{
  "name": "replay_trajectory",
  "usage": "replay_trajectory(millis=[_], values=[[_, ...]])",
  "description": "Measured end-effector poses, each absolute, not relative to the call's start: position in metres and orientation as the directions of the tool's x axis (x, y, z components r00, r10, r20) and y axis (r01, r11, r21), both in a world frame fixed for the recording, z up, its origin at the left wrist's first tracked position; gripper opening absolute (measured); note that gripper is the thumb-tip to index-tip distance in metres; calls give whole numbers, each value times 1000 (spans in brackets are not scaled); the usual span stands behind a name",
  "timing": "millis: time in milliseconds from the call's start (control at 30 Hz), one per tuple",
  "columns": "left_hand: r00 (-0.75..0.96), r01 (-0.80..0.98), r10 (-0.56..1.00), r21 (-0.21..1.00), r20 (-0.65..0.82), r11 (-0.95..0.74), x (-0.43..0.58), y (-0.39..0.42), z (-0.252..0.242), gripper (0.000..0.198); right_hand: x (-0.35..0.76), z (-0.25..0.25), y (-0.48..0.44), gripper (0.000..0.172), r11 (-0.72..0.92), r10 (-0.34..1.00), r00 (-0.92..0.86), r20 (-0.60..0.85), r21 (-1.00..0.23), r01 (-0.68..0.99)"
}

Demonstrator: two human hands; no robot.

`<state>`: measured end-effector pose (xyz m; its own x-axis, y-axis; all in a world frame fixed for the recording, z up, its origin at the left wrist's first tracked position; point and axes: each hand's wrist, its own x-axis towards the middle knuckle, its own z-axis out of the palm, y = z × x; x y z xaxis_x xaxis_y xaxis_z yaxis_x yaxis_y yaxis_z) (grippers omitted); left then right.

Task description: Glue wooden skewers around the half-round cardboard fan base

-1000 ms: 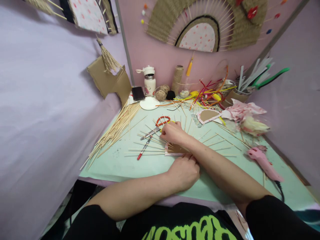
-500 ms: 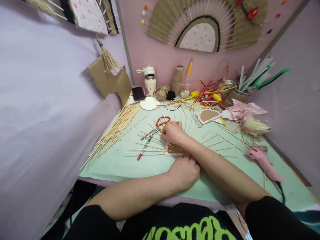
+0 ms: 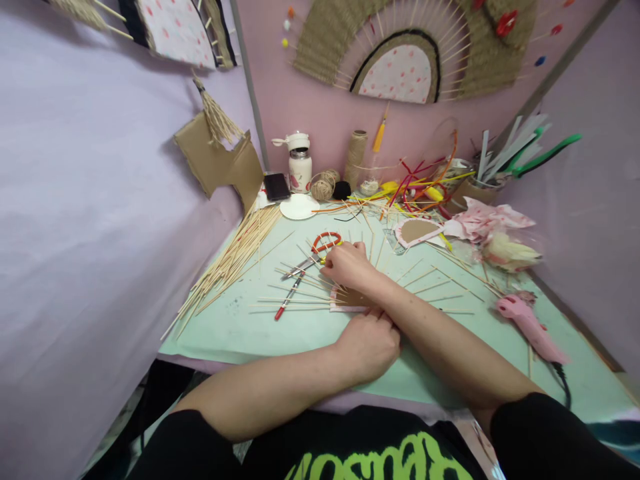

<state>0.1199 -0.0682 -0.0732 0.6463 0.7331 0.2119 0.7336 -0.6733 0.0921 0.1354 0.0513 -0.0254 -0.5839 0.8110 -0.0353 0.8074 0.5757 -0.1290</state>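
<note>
A cardboard half-circle [image 3: 345, 300] with a pink-white edging lies in front of me, thin wooden sticks [image 3: 293, 301] fanning out from it on both sides. At its near edge, my left hand [image 3: 371, 343] is closed with the fingers curled onto the cardboard; the fingertips are hidden. My right forearm crosses over the left hand, covering part of the cardboard. Above the curved edge, my right hand [image 3: 347, 265] is closed and pressed down among the sticks; what its fingers hold is hidden. Scissors with orange handles [image 3: 326, 241] and a red-capped pen [image 3: 289, 295] lie just left of it.
A bundle of sticks [image 3: 230, 260] lies at left. Behind stand an open bottle [image 3: 300, 170], twine balls [image 3: 325, 187] and colourful pipe cleaners [image 3: 415, 183]. At right are a pink glue gun [image 3: 533, 327], crumpled pink fabric [image 3: 487, 220] and another cardboard piece [image 3: 419, 231].
Almost nothing differs. My right hand has shifted very slightly to the left; my left hand and the cardboard stay in place.
</note>
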Motion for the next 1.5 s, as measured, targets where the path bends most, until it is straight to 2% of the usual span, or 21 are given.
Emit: replay_trajectory(millis=[833,1000,1167,1500], values=[[652,729,720,64,240,-681,120,-68,-75,24,136,-25,49,20,575,811,-584,-32,-141,806],[650,730,728,89,217,-678,120,-68,-73,25,140,-17,49,22,600,791,-611,-23,-163,783],[633,742,746,115,204,-661,120,-69,-73,28,139,-14,48,15,649,736,-673,-70,-208,731],[646,733,731,89,219,-674,120,-68,-75,26,132,-16,47,16,640,738,-668,-94,-216,737]])
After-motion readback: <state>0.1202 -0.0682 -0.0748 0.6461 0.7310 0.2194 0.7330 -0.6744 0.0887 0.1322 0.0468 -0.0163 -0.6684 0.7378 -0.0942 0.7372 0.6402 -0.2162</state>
